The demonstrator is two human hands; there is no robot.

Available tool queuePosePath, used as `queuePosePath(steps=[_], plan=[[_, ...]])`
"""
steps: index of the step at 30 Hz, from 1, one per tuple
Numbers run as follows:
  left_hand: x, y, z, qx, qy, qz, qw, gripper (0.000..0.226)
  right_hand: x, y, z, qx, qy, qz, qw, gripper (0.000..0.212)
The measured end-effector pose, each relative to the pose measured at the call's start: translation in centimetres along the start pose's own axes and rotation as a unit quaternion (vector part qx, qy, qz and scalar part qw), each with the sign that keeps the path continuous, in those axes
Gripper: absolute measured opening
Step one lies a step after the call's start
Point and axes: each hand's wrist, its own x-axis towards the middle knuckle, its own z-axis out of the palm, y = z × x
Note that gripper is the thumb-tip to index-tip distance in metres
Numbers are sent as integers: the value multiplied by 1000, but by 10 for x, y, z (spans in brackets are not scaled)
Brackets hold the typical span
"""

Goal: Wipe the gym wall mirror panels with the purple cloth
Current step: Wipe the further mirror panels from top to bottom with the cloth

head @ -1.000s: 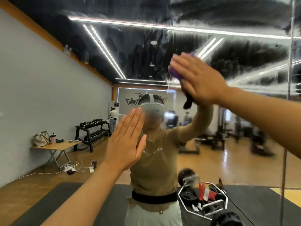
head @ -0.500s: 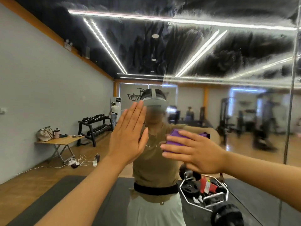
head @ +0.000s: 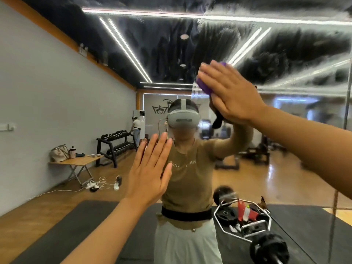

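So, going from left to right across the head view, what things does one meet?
Folding table → dumbbell rack → left hand → purple cloth → right hand → mirror seam.

Right hand (head: pixel 231 94) and purple cloth (head: pixel 204 85) back up high.

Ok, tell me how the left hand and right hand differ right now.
The left hand is bare, while the right hand presses the purple cloth to the mirror. The left hand sits low, at chest height in the reflection; the right hand is raised above head height. The left hand's fingers point up, the right hand's slant up and left. Both have straight fingers, flat toward the glass.
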Motion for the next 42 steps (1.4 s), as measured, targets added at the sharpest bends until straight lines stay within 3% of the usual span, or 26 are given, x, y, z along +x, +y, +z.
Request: queuePosePath(steps=[3,6,8,15,22,24,28,33,36,42], plan=[[-1,3,1,-2,4,-13,1000,61,8,-12,6,-12,51,81,995,55],[-3,5,2,-6,8,-19,1000,61,-15,-44,19,-17,81,84,993,53],[-5,7,3,-13,12,-21,1000,62,-43,-71,29,-10,76,37,996,52],[-7,9,6,-33,11,-34,999,62,-180,-167,55,-26,-91,-203,975,67],[-5,10,8,-20,17,-36,999,61,-156,-124,51,9,-113,-279,953,60],[-5,10,9,-17,23,-39,999,61,-119,-89,41,14,-85,-227,970,60],[-5,12,9,-18,24,-47,998,61,-54,-21,15,7,26,-20,999,49],[-3,27,2,-58,29,-101,993,61,-51,-40,19,12,125,175,977,50],[-2,42,3,-84,33,-144,986,63,-87,-87,35,24,118,208,971,51],[-6,64,11,-94,44,-179,978,67,-200,-184,58,48,37,181,982,60]])
